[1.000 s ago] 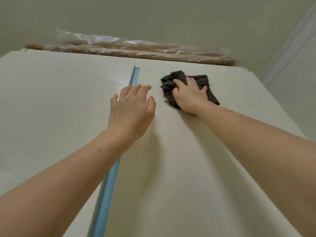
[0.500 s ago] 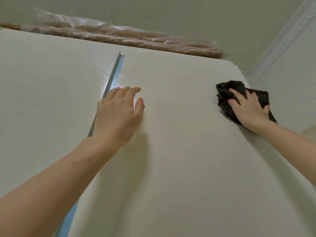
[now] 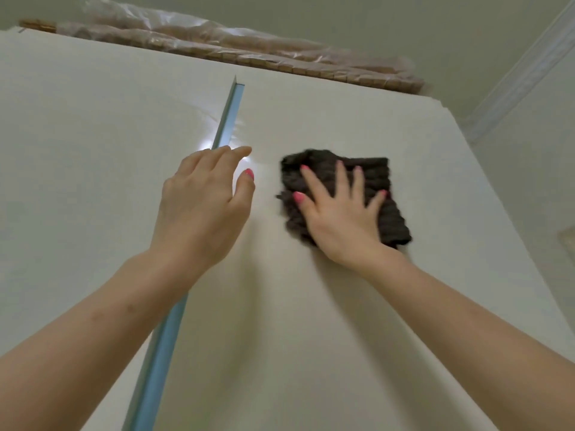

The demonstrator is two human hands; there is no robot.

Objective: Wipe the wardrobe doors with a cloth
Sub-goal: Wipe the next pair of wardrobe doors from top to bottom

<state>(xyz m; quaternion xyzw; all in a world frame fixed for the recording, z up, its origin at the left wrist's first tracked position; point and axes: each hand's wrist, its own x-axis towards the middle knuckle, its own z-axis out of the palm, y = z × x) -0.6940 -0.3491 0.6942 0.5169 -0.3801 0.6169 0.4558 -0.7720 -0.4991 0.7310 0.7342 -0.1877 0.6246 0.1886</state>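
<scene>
The view looks steeply up a pale cream wardrobe toward the ceiling. The right hand [image 3: 342, 219] lies flat with fingers spread, palm pressing a dark, rough-textured cloth [image 3: 381, 194] against the right wardrobe door [image 3: 311, 321]; the hand is not clenched around the cloth but holds it pinned to the panel, with cloth showing beyond the fingertips on the far side and past the little finger on the right. The cloth sits in the upper part of that door, just right of the left hand. The left hand [image 3: 202, 209] is released and grasps nothing; its fingers are held loosely together and reach over the light blue strip [image 3: 158, 346] that runs up the seam between the two doors, the thumb pointing toward the cloth without touching it. The left wardrobe door [image 3: 77, 166] fills the scene left of the strip. A bright glare lies on the surface beside the left fingertips. On top of the wardrobe, at the far edge, lie long brown rolls in clear plastic wrap [image 3: 249, 51]. White moulding [image 3: 522, 73] runs along the wall at the far right.
</scene>
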